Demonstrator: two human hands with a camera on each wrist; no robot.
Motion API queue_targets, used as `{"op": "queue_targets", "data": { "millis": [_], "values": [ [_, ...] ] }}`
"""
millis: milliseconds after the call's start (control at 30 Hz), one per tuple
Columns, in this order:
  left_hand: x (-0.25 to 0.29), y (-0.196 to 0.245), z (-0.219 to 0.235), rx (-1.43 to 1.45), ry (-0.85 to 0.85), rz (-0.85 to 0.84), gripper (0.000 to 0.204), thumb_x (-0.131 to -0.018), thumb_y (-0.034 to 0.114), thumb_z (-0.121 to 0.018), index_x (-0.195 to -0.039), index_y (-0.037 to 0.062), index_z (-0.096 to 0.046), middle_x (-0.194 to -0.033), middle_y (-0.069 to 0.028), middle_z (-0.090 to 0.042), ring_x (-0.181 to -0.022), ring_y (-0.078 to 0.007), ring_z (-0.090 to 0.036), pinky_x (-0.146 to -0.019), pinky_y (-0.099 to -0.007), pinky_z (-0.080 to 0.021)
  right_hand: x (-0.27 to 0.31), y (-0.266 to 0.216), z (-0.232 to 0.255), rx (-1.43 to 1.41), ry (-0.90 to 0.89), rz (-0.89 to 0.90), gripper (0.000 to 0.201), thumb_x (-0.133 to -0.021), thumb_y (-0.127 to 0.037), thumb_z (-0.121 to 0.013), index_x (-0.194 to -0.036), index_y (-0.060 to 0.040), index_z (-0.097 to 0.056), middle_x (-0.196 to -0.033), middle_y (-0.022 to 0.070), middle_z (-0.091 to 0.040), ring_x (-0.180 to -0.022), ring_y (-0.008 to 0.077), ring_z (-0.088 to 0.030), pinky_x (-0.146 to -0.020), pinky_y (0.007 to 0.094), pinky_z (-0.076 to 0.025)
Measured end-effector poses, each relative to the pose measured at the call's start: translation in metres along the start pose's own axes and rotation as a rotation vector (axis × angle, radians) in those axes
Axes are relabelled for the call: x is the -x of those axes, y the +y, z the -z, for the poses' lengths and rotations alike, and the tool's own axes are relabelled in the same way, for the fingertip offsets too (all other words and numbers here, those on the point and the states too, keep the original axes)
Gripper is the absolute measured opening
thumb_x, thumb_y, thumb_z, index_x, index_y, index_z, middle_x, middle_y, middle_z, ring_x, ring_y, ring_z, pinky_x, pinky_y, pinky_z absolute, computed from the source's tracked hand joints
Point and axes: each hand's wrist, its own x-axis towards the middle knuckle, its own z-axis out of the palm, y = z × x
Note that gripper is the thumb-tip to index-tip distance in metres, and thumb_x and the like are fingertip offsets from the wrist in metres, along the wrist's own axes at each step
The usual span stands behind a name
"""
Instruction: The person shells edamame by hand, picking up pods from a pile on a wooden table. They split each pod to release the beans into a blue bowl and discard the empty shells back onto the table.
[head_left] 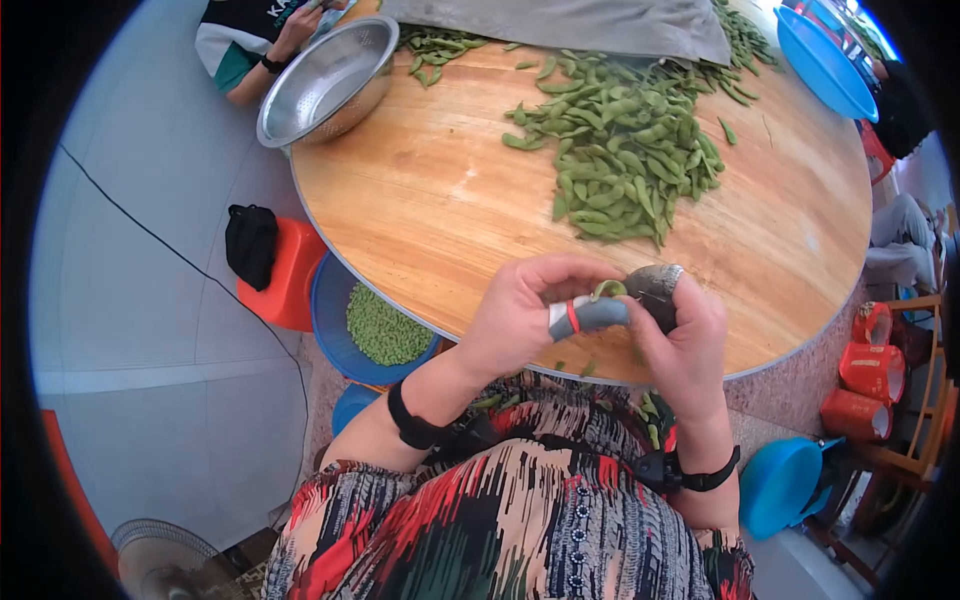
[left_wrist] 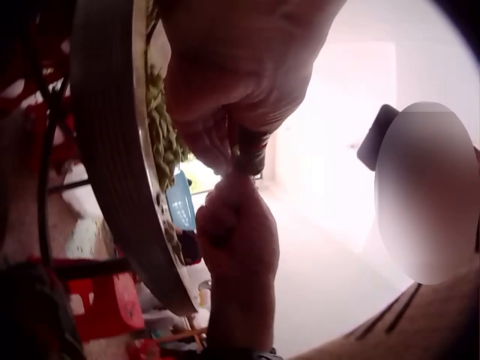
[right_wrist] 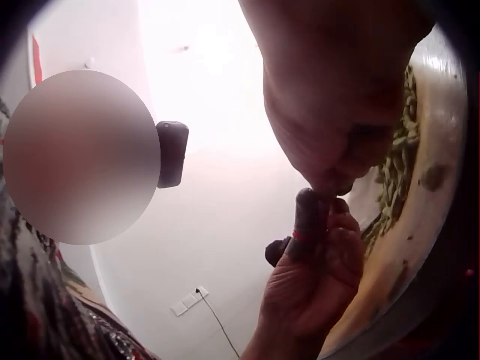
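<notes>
In the head view the left hand (head_left: 515, 315), its thumb wrapped in a grey cover with a red band, pinches a green pod (head_left: 608, 290). Against it, the right hand (head_left: 690, 345) has its thumb and fingers curled at the pod's other side; a dark grey cover sits on one finger. A pile of green pods (head_left: 625, 150) lies on the round wooden table (head_left: 420, 190) beyond the hands. In the left wrist view the left hand (left_wrist: 240, 67) meets the right hand (left_wrist: 240, 240); the pod itself is hard to make out there.
A metal colander (head_left: 330, 80) sits at the table's left edge, a blue basin (head_left: 825, 65) at the far right. Grey cloth (head_left: 570, 25) lies at the back. Below left stand a tub of shelled beans (head_left: 385, 330) and a red stool (head_left: 285, 280). Another person's arm shows upper left.
</notes>
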Motion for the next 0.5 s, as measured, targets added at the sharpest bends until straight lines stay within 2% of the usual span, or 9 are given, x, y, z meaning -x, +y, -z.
{"op": "queue_targets", "data": {
  "millis": [33, 100, 167, 200, 233, 267, 367, 500],
  "values": [
    [-0.003, -0.005, -0.003, 0.162, -0.036, 0.038, 0.023, -0.081, 0.007, -0.064, -0.103, 0.0013, -0.061, -0.093, -0.0058, -0.063, -0.076, -0.0100, -0.058, -0.067, -0.0208, -0.047, 0.003, 0.000, 0.005, -0.004, -0.010, -0.035, 0.011, -0.079, -0.007, -0.065, -0.079, -0.0002, -0.057, -0.061, 0.0009, -0.054, -0.054, 0.0081, -0.048, -0.049, 0.0234, -0.038],
    [-0.007, -0.016, -0.011, 0.219, 0.007, 0.011, 0.021, -0.081, 0.007, -0.064, -0.101, 0.0015, -0.061, -0.093, -0.0055, -0.063, -0.076, -0.0098, -0.058, -0.067, -0.0206, -0.047, 0.008, 0.001, 0.011, -0.011, -0.014, -0.066, 0.011, -0.080, -0.008, -0.064, -0.080, 0.0000, -0.056, -0.062, -0.0007, -0.053, -0.055, 0.0071, -0.048, -0.050, 0.0231, -0.038],
    [-0.011, -0.022, -0.018, 0.268, 0.053, -0.020, 0.020, -0.081, 0.008, -0.064, -0.100, 0.0018, -0.061, -0.092, -0.0051, -0.063, -0.076, -0.0096, -0.058, -0.067, -0.0205, -0.046, 0.010, 0.002, 0.014, -0.328, -0.118, -0.310, 0.015, -0.086, -0.014, -0.058, -0.079, -0.0009, -0.054, -0.062, -0.0018, -0.052, -0.054, 0.0063, -0.047, -0.048, 0.0225, -0.037],
    [-0.013, -0.025, -0.022, 0.208, 0.112, -0.111, 0.018, -0.081, 0.008, -0.063, -0.098, 0.0019, -0.062, -0.090, -0.0047, -0.063, -0.076, -0.0092, -0.057, -0.068, -0.0206, -0.045, 0.010, 0.002, 0.017, -0.332, -0.113, -0.308, 0.015, -0.086, -0.014, -0.058, -0.079, -0.0009, -0.054, -0.062, -0.0018, -0.052, -0.054, 0.0063, -0.047, -0.048, 0.0225, -0.037],
    [-0.015, -0.026, -0.025, 0.148, 0.172, -0.203, 0.017, -0.082, 0.008, -0.063, -0.097, 0.0020, -0.062, -0.088, -0.0042, -0.063, -0.076, -0.0088, -0.057, -0.068, -0.0206, -0.045, 0.010, 0.002, 0.021, -0.458, -0.187, -0.387, 0.018, -0.089, -0.016, -0.053, -0.078, -0.0019, -0.053, -0.062, -0.0026, -0.050, -0.053, 0.0053, -0.044, -0.047, 0.0216, -0.035],
    [-0.015, -0.026, -0.027, 0.143, 0.172, -0.202, 0.017, -0.082, 0.008, -0.063, -0.097, 0.0020, -0.062, -0.088, -0.0042, -0.063, -0.076, -0.0088, -0.057, -0.068, -0.0206, -0.045, 0.011, 0.002, 0.023, -0.585, -0.263, -0.466, 0.022, -0.092, -0.018, -0.048, -0.077, -0.0029, -0.052, -0.061, -0.0033, -0.048, -0.051, 0.0042, -0.041, -0.046, 0.0207, -0.033],
    [-0.014, -0.024, -0.030, 0.138, 0.197, -0.162, 0.015, -0.082, 0.007, -0.062, -0.096, 0.0023, -0.061, -0.087, -0.0036, -0.063, -0.079, -0.0083, -0.056, -0.071, -0.0216, -0.044, 0.014, 0.010, 0.021, -0.648, -0.277, -0.494, 0.025, -0.095, -0.020, -0.043, -0.075, -0.0051, -0.051, -0.059, -0.0050, -0.044, -0.050, 0.0024, -0.036, -0.045, 0.0188, -0.029],
    [-0.013, -0.021, -0.031, 0.019, 0.200, -0.137, 0.012, -0.081, 0.005, -0.063, -0.092, 0.0033, -0.060, -0.087, -0.0025, -0.061, -0.080, -0.0075, -0.055, -0.072, -0.0211, -0.044, 0.016, 0.015, 0.021, -0.767, -0.303, -0.550, 0.023, -0.094, -0.018, -0.043, -0.077, -0.0049, -0.051, -0.058, -0.0053, -0.044, -0.049, 0.0018, -0.035, -0.044, 0.0180, -0.027]
  ]
}}
